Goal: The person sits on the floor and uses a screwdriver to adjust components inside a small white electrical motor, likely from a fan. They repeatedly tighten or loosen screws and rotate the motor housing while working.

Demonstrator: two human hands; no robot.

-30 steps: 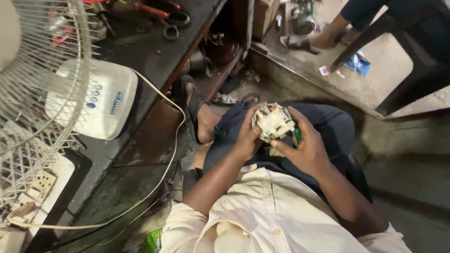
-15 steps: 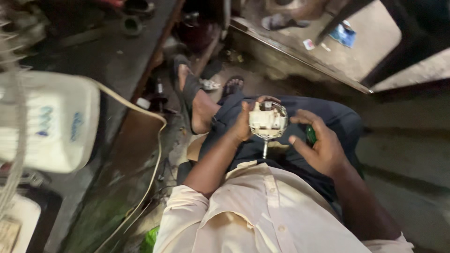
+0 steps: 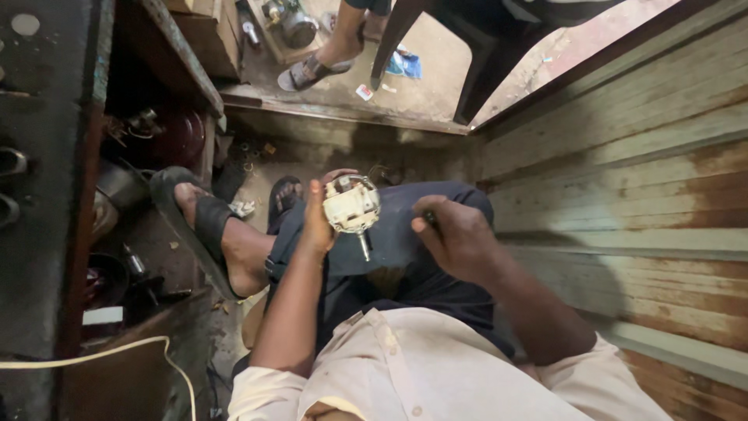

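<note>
The biggest thing here is the rusty corrugated wall (image 3: 623,195) on the person's right, then the dark workbench (image 3: 47,195) on the left, with a white cable (image 3: 117,351) trailing off its lower edge. Between them the person sits in a cream shirt (image 3: 436,374) and dark trousers, one sandalled foot (image 3: 210,226) drawn up across the knee. Farther off, beyond the sill, another person's sandalled foot (image 3: 312,70) rests beside a dark chair leg (image 3: 483,70).

Since a second ago the view has swung away from the fan and its white base, which no longer show. More to the point, both hands cradled the small white fan motor (image 3: 352,206) then; now only the left hand (image 3: 315,226) has it, fingers curled around its left side, holding it up above the lap. The right hand (image 3: 460,238) has come off and sits just beside it, loosely closed; a dark sliver shows by the thumb, but I cannot tell whether it grips anything. I judge the part is being held steady for a closer look or for work with the freed hand.

The motor's long axis runs along its metal shaft (image 3: 364,248), which points down and back toward the person's body.
</note>
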